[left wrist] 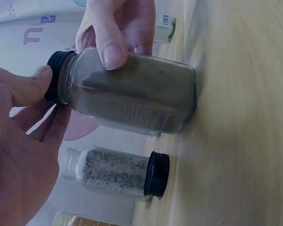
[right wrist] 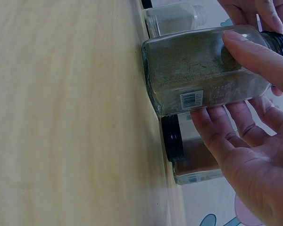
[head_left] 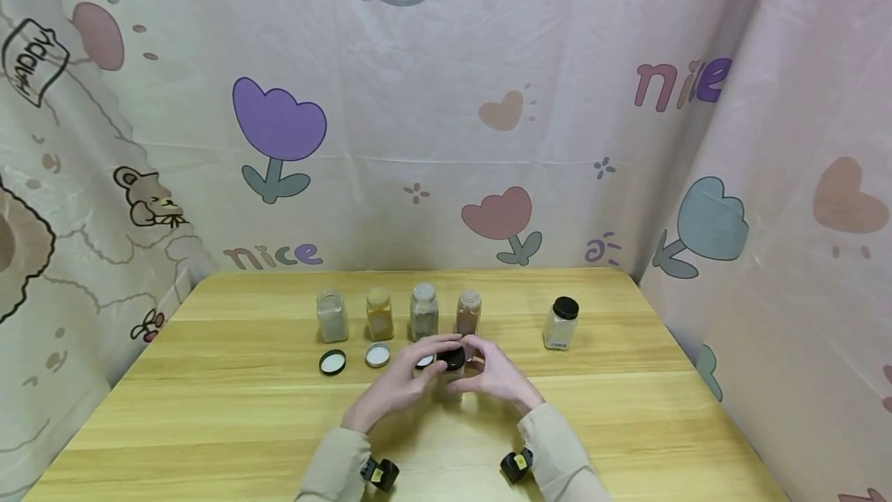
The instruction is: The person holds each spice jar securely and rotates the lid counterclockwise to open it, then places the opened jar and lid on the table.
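Between both hands is a square glass spice jar point(left wrist: 137, 94) of grey-brown powder with a black screw lid point(head_left: 453, 358). My left hand point(head_left: 400, 379) pinches the lid between thumb and fingers. My right hand point(head_left: 493, 373) holds the glass body, its thumb along one side and its fingers on the other, as the right wrist view shows. The jar stands upright, its base at the tabletop. Just behind it is an uncapped jar of reddish-brown powder point(head_left: 469, 311), with a loose black lid point(right wrist: 172, 138) before it. Another loose lid point(head_left: 423, 362) is partly hidden by my left hand.
Uncapped jars of grey flakes point(head_left: 423, 316), yellow powder point(head_left: 379, 318) and white contents point(head_left: 333, 320) line the back. Two lids point(head_left: 332, 362) lie before the left ones. A capped jar point(head_left: 560, 324) stands at right on the wooden table point(head_left: 230, 409). Printed curtains point(head_left: 411, 99) surround it.
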`<state>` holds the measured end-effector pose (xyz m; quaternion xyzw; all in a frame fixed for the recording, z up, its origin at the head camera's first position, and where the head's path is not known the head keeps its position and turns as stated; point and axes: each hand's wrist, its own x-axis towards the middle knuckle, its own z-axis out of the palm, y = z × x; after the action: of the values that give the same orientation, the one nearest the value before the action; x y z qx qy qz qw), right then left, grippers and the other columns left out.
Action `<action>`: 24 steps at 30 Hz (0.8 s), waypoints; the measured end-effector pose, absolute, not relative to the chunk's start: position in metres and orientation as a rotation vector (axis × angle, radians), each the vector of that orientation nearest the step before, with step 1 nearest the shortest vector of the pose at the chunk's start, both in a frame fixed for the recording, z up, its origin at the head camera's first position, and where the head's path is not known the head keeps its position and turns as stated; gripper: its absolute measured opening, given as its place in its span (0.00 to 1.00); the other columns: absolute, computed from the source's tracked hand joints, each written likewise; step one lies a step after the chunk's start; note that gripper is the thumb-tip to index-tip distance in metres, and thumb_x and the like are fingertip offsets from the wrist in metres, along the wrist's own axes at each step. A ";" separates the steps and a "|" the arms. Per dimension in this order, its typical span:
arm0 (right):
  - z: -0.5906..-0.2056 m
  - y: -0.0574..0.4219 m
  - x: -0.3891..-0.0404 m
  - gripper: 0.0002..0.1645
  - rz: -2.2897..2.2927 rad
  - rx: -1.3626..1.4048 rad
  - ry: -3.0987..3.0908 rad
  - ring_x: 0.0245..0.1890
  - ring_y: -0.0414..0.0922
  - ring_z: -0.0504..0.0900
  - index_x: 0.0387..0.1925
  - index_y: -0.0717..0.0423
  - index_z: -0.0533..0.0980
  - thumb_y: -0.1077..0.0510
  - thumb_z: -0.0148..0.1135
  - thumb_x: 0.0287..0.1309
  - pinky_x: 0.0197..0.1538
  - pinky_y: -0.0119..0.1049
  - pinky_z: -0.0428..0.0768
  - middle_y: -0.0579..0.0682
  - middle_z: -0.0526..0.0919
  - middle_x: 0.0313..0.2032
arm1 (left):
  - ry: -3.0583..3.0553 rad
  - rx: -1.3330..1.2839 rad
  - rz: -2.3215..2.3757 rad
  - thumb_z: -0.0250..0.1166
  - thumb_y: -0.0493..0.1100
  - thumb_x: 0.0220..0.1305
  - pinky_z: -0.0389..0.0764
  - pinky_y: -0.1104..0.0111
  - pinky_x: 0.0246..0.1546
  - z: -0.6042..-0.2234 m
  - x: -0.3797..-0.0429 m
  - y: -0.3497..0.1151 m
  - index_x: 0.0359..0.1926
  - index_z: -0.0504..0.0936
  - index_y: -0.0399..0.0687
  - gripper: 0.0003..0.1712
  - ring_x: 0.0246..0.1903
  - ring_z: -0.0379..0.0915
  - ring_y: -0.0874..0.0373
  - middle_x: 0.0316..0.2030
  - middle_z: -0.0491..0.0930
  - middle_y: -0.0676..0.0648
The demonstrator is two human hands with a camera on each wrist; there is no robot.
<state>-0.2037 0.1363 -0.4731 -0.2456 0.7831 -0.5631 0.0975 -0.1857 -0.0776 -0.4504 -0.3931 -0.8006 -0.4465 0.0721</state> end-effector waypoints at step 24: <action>-0.471 0.137 -0.202 0.34 -1.678 -0.703 2.296 0.56 0.50 0.80 0.57 0.63 0.73 0.65 0.77 0.48 0.64 0.38 0.82 0.58 0.79 0.52 | -2.403 -1.193 -1.313 0.58 0.36 0.72 0.78 0.51 0.66 -0.453 -0.186 -0.077 0.64 0.77 0.37 0.21 0.65 0.73 0.39 0.66 0.75 0.39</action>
<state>-0.2018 0.1367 -0.4707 -0.2386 0.7794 -0.5695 0.1058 -0.1859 -0.0768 -0.4528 -0.3981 -0.8021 -0.4383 0.0773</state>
